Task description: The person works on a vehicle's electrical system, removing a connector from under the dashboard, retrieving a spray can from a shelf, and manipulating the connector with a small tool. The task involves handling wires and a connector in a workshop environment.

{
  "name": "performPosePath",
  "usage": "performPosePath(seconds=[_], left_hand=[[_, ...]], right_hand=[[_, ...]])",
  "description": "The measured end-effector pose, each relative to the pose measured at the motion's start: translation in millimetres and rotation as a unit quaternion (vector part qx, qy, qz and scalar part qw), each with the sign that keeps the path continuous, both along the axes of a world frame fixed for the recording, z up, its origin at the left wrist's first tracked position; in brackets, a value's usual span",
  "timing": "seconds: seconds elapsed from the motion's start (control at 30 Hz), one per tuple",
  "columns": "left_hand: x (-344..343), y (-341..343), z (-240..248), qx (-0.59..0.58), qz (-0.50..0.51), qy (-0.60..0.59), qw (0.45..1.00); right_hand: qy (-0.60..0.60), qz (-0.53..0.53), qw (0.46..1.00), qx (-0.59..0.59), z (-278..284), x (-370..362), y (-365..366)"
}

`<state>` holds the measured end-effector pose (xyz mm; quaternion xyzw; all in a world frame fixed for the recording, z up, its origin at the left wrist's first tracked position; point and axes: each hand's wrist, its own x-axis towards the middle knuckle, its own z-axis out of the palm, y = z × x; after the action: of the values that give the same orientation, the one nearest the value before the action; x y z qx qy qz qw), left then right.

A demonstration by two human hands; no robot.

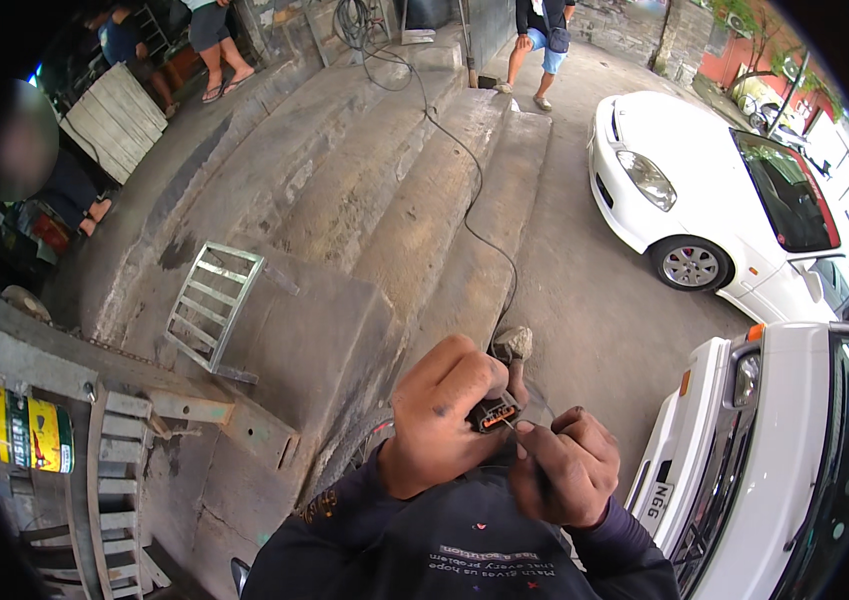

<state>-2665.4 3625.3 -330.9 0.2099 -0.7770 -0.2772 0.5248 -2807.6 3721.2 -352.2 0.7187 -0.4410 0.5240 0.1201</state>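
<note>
Gripping a black connector (491, 411) at lower centre of the frame, the left hand (444, 415) seems to steady its orange face (499, 417) for the thin pin (508, 424) pinched in the right hand (566, 462).

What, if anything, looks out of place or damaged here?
A dark cable trails loosely across the worn concrete steps; it looks out of place there because someone might trip on it.

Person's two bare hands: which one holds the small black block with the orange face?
The left hand holds the small black block with the orange face; the right hand instead pinches a thin, pale rod close to that face.
</note>
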Motion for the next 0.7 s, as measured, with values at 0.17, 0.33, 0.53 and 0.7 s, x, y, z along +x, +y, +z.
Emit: performPosePath(seconds=[0.17, 0.33, 0.53, 0.7], left_hand=[[-49, -64, -13, 0.047, 0.048, 0.004, 0.998], [-99, -129, -12, 0.006, 0.099, 0.012, 0.995], [-129, -187, -3, -0.009, 0.143, -0.007, 0.99], [-138, -220, -4, 0.011, 0.155, -0.004, 0.988]], right_hand=[[-0.002, -0.007, 1.0, -0.007, -11, -44, -77], [-0.037, 0.031, 0.999, -0.002, -5, -93, -146], [-0.007, 0.091, 0.994, 0.053, 20, -140, -212], [0.004, 0.122, 0.987, 0.106, 28, -155, -252]])
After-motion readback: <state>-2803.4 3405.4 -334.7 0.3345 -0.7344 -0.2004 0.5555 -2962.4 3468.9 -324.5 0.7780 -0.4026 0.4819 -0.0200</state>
